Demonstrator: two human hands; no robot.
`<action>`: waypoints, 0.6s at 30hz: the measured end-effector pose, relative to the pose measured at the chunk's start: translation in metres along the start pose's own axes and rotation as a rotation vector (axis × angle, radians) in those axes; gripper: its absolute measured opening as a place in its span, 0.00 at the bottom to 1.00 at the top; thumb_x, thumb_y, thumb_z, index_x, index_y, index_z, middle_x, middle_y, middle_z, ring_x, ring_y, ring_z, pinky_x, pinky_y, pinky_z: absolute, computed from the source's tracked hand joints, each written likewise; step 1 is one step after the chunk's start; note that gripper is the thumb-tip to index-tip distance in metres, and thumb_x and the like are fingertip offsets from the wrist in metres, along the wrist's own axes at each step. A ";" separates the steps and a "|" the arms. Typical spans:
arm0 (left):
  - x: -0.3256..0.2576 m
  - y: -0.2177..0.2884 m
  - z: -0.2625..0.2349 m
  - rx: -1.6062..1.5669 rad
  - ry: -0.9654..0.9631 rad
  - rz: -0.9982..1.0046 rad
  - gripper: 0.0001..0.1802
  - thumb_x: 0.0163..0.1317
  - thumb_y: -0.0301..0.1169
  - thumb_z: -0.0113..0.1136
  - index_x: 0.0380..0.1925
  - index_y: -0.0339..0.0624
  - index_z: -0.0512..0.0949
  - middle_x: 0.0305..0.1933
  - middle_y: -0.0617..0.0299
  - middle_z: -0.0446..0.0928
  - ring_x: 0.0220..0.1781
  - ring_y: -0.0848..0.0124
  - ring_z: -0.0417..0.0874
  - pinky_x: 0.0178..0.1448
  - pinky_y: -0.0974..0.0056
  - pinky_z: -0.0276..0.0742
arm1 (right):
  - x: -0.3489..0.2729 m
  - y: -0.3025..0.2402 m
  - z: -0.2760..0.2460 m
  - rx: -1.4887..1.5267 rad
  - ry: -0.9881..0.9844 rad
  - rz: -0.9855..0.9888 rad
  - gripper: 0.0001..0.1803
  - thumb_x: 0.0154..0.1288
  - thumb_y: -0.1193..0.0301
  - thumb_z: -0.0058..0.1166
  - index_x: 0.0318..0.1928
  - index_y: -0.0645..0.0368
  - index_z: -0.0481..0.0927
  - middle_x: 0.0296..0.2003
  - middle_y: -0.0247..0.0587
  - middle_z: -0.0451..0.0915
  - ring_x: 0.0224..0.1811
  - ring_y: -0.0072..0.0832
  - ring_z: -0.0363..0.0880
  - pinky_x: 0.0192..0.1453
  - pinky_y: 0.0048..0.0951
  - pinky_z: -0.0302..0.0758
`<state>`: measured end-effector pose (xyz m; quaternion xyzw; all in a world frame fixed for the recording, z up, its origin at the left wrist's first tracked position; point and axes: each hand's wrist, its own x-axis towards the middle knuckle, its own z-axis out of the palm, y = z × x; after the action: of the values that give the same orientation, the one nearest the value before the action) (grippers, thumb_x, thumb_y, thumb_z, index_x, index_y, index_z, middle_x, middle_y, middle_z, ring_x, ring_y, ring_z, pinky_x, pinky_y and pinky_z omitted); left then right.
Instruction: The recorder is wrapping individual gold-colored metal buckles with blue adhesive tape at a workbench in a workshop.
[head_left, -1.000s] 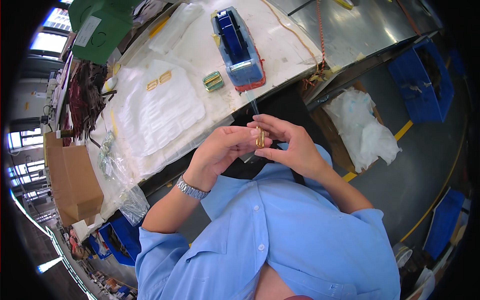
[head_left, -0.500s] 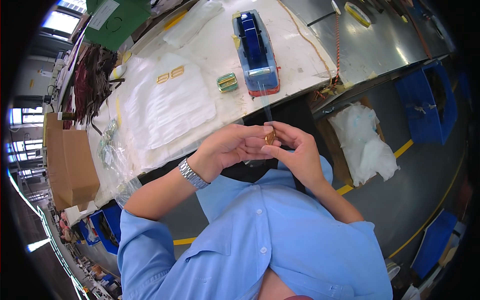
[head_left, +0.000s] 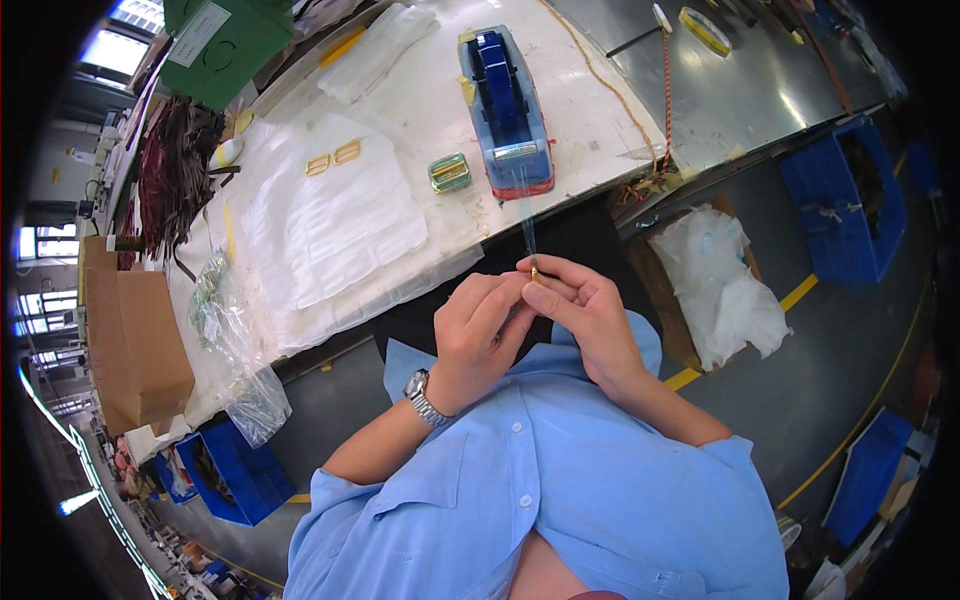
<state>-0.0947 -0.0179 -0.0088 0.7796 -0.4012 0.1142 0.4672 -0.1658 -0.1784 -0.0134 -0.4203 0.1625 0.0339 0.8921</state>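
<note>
A small gold buckle (head_left: 535,273), seen nearly edge-on and mostly covered by fingers, is held between my two hands in front of my chest. The thumb and fingers of my right hand (head_left: 592,322) pinch it. My left hand (head_left: 472,338) is curled with its back upward, its fingertips meeting the buckle from the left. A strip of clear tape (head_left: 528,225) runs from the blue tape dispenser (head_left: 540,165) down to the buckle. To the dispenser's left sits a tape-wrapped bundle of gold buckles (head_left: 449,174). Farther left, two gold buckles, one of them (head_left: 346,151) tilted, lie on a white foam sheet (head_left: 345,235).
A brown cardboard box (head_left: 145,350) stands at the left table edge beside a clear plastic bag (head_left: 255,400). Below the table on the right is a carton holding white plastic wrap (head_left: 720,290). Blue bins (head_left: 850,205) stand on the floor. A green box (head_left: 225,55) rises at the back left.
My left hand has turned over from palm-up to back-up, and its forearm has come down and closer to my body. The held buckle has tipped edge-on, still joined to the tape.
</note>
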 end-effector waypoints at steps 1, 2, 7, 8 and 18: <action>0.000 -0.001 0.004 -0.002 0.002 0.002 0.16 0.59 0.19 0.76 0.48 0.38 0.86 0.39 0.56 0.87 0.36 0.59 0.87 0.38 0.59 0.83 | 0.000 0.000 0.000 -0.003 0.012 -0.003 0.24 0.78 0.73 0.69 0.68 0.71 0.80 0.55 0.44 0.91 0.57 0.19 0.88 0.63 0.22 0.83; 0.001 -0.003 0.008 -0.002 0.023 0.004 0.14 0.60 0.18 0.75 0.46 0.38 0.86 0.38 0.56 0.86 0.35 0.59 0.86 0.37 0.59 0.82 | 0.000 0.001 -0.001 -0.006 0.023 -0.006 0.24 0.78 0.73 0.69 0.68 0.71 0.80 0.54 0.43 0.91 0.56 0.19 0.88 0.63 0.21 0.83; 0.007 0.003 0.002 0.026 -0.041 -0.048 0.10 0.64 0.18 0.72 0.45 0.35 0.89 0.34 0.55 0.86 0.32 0.62 0.86 0.38 0.63 0.81 | -0.001 0.000 -0.002 -0.129 0.030 -0.071 0.24 0.80 0.71 0.67 0.68 0.71 0.80 0.54 0.44 0.91 0.56 0.20 0.88 0.63 0.21 0.83; 0.009 0.002 0.000 -0.015 -0.068 -0.159 0.09 0.67 0.19 0.71 0.46 0.35 0.89 0.33 0.56 0.87 0.32 0.66 0.87 0.37 0.64 0.82 | -0.002 0.000 -0.001 -0.146 0.031 -0.095 0.24 0.81 0.71 0.67 0.68 0.72 0.79 0.55 0.44 0.91 0.56 0.20 0.88 0.62 0.21 0.83; 0.063 -0.006 -0.024 -0.414 -0.343 -0.703 0.10 0.78 0.28 0.68 0.41 0.28 0.88 0.31 0.61 0.88 0.29 0.77 0.88 0.34 0.71 0.84 | -0.001 0.002 0.003 -0.058 -0.015 -0.086 0.24 0.83 0.72 0.62 0.71 0.71 0.77 0.58 0.45 0.90 0.60 0.23 0.88 0.65 0.25 0.83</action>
<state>-0.0447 -0.0297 0.0354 0.7662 -0.1980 -0.2656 0.5507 -0.1665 -0.1745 -0.0129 -0.4524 0.1365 0.0032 0.8813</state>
